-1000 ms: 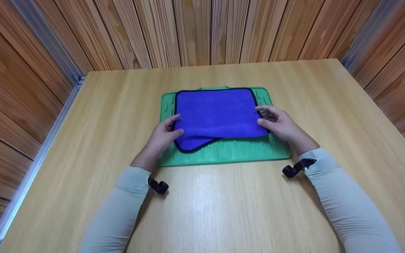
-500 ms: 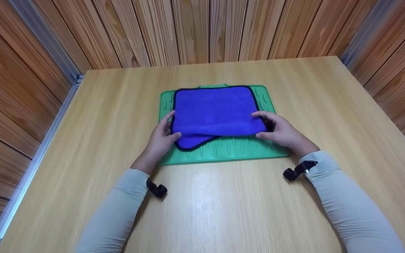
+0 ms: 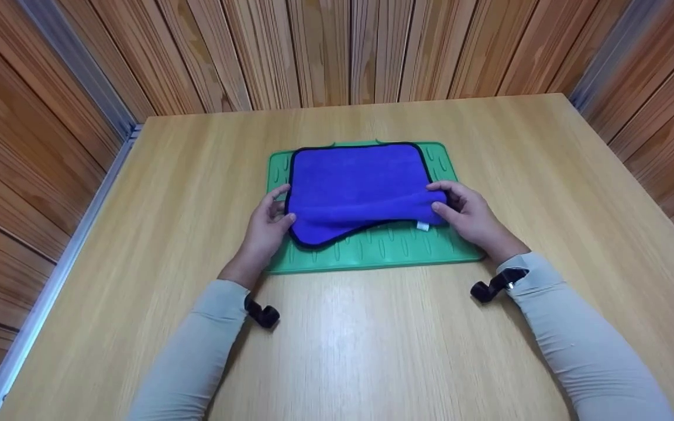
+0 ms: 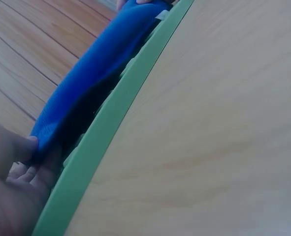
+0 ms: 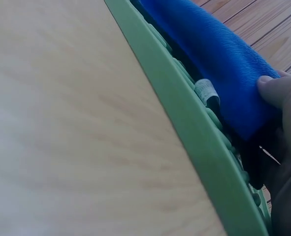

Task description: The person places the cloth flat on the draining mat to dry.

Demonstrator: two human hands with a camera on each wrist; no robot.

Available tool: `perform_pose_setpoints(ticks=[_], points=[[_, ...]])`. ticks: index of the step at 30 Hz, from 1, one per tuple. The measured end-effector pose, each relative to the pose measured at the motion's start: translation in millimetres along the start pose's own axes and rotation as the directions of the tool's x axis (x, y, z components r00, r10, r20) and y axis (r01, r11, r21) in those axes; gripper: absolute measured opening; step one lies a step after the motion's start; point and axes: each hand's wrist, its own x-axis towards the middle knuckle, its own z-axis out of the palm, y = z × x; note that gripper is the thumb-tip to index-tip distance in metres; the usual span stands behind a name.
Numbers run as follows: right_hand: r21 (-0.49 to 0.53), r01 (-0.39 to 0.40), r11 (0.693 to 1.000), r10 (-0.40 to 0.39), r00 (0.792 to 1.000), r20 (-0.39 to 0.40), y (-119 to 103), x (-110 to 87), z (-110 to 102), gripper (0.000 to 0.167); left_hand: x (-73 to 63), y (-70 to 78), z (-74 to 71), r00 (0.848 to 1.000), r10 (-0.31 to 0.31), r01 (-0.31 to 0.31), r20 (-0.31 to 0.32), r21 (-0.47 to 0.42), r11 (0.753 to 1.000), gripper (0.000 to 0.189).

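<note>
A blue cloth (image 3: 357, 175) with a black border lies over a green ribbed mat (image 3: 384, 251), its near part raised and wavy. My left hand (image 3: 264, 231) pinches the cloth's left edge. In the left wrist view the thumb (image 4: 24, 147) is on top of the cloth, with fingers beneath it. My right hand (image 3: 474, 216) pinches the near right part, its thumb (image 5: 273, 91) on the blue face in the right wrist view. A white tag (image 3: 423, 225) hangs from the near border. Some fingertips are hidden under the cloth.
The mat lies on a light wooden table (image 3: 337, 345). Wood-plank walls (image 3: 325, 52) stand behind and at both sides, with metal strips (image 3: 79, 64) at the corners. Black wrist mounts (image 3: 262, 314) sit on both sleeves.
My right fingers have shifted their hold on the near right part of the cloth. That part has turned up, and the white tag now shows. My left hand stays at the left edge.
</note>
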Motion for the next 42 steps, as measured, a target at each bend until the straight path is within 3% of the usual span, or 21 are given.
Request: perform_pose_setpoints(ticks=[7,12,15,19,23,29,31,36,39,42], points=[[0.068,-0.005,0.998,0.005,1.0,-0.012,-0.6,-0.1,0.5,0.035,2.9,0.1,-1.7,0.998,-0.058,0.057,-0.012,-0.091,0.994,0.054],[0.067,-0.12,0.991,0.114,0.989,0.094,-5.1,-3.0,-0.8,0.035,2.4,1.4,-2.1,0.996,-0.088,0.088,-0.003,-0.016,0.996,0.052],[0.039,-0.229,0.973,0.221,0.963,0.153,-8.2,-4.5,-2.6,0.036,1.3,2.9,-2.2,0.996,-0.089,0.089,0.0,0.025,0.996,0.052],[-0.008,-0.357,0.934,0.35,0.91,0.222,-14.5,-6.3,-5.8,0.041,-0.7,5.9,-2.4,0.996,-0.091,0.091,-0.001,0.052,0.995,0.052],[-0.047,-0.404,0.914,0.397,0.864,0.311,-22.2,-7.6,-7.4,0.046,-3.6,9.3,-2.7,0.995,-0.1,0.1,0.0,0.067,0.993,0.051],[-0.082,-0.421,0.903,0.416,0.813,0.408,-28.1,-8.7,-9.6,0.054,-4.6,12.6,-6.3,0.986,-0.162,0.159,0.025,0.091,0.983,0.052],[-0.123,-0.398,0.909,0.411,0.808,0.422,-29.6,-8.9,-9.8,0.056,-4.9,13.9,-8.4,0.98,-0.192,0.186,0.057,0.095,0.978,0.057],[-0.253,-0.298,0.92,0.381,0.829,0.409,-33.6,-9.6,-10.4,0.055,-8.9,20.7,-13.1,0.956,-0.257,0.234,0.142,0.159,0.959,0.08],[-0.284,-0.282,0.916,0.381,0.833,0.401,-34.6,-10.0,-12.9,0.055,-11.3,24.7,-15.0,0.944,-0.277,0.244,0.179,0.185,0.952,0.086],[-0.273,-0.295,0.916,0.388,0.826,0.409,-34.0,-10.1,-16.9,0.055,-12.1,26.7,-17.0,0.935,-0.29,0.262,0.204,0.151,0.953,0.084]])
